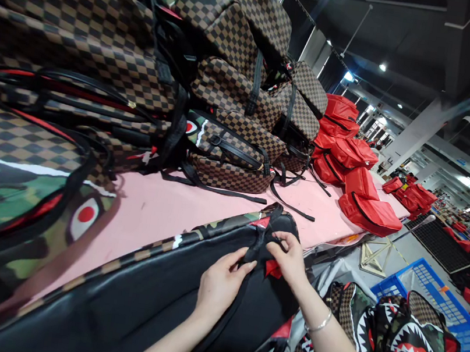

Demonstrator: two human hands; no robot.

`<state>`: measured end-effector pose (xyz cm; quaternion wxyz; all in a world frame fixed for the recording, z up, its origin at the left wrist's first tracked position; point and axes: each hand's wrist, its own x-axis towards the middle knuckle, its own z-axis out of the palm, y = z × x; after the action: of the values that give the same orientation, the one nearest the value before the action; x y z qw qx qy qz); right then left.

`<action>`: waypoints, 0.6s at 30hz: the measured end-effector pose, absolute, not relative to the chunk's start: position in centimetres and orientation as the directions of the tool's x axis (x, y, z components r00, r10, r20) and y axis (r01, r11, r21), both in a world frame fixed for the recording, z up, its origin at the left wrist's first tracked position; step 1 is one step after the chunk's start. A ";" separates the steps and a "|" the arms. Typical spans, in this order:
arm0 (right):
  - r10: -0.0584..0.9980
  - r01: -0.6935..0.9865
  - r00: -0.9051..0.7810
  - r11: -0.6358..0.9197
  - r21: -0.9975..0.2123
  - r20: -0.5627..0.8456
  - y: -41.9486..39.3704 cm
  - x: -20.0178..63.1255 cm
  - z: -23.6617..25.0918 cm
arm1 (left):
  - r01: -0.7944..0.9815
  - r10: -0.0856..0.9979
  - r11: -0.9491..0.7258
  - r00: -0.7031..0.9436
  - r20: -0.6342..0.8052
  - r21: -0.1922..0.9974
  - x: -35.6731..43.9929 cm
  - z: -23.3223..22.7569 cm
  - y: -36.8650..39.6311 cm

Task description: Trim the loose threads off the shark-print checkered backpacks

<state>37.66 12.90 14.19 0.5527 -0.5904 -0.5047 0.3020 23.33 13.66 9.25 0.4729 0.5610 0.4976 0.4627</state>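
Dim hall lit by small ceiling lamps (382,67) — wide-angle bending at edges, left foreground blurred.

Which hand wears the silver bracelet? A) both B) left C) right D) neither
C: the bracelet sits on the wrist of the right hand, which pinches the black strap of the black bag; the left hand has a bare wrist.
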 end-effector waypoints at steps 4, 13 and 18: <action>0.912 0.319 0.352 0.096 -0.943 0.212 14.2 36.3 13.9 | 0.249 0.972 -0.236 0.072 0.225 0.939 23.5 9.4 13.2; 0.850 0.046 0.493 0.185 -0.982 0.183 15.0 35.9 12.2 | 0.196 0.964 -0.196 0.216 0.152 0.961 22.4 10.0 12.7; 0.832 0.103 0.505 0.208 -0.973 0.231 14.6 38.3 12.2 | 0.071 0.942 -0.019 0.335 -0.006 0.997 21.7 11.1 13.1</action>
<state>38.26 14.56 12.24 0.6580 -0.5652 -0.4136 0.2767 21.69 13.07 11.11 0.5573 0.5974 0.4240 0.3908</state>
